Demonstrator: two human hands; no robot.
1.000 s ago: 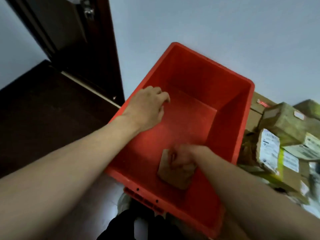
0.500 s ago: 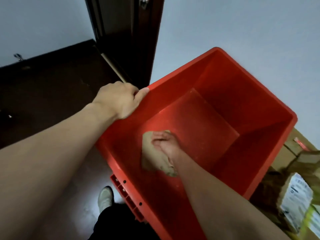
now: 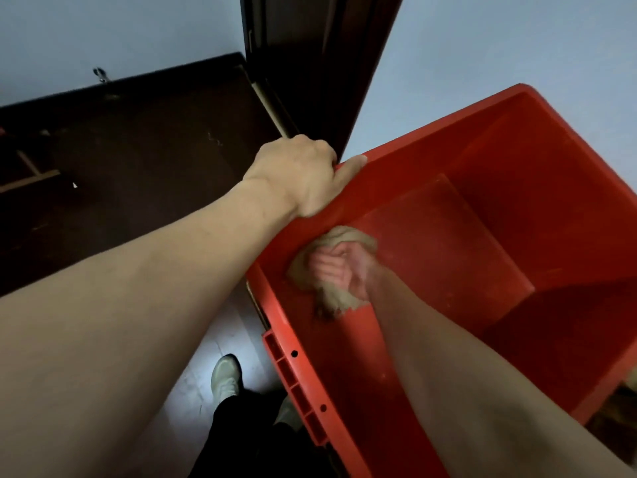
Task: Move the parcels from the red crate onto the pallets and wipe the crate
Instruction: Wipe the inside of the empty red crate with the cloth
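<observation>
The red crate (image 3: 482, 215) fills the right half of the head view and has no parcels inside. My left hand (image 3: 303, 174) grips the crate's near left rim, thumb along the top edge and fingers curled over the outside. Inside, my right hand (image 3: 339, 270) holds a crumpled beige cloth (image 3: 344, 298) and presses it against the left inner wall near the floor of the crate. The cloth bulges out above and below my fingers.
A dark wooden door (image 3: 310, 63) and dark wood panel (image 3: 138, 160) stand to the left against a pale wall (image 3: 482, 39). My shoes (image 3: 225, 377) are on the floor below the crate. A bit of cardboard (image 3: 617, 405) shows at the lower right.
My view swung left, so the parcels at the right dropped out of frame. My left hand went from inside the crate to gripping its rim. My right hand slid the cloth toward the left wall.
</observation>
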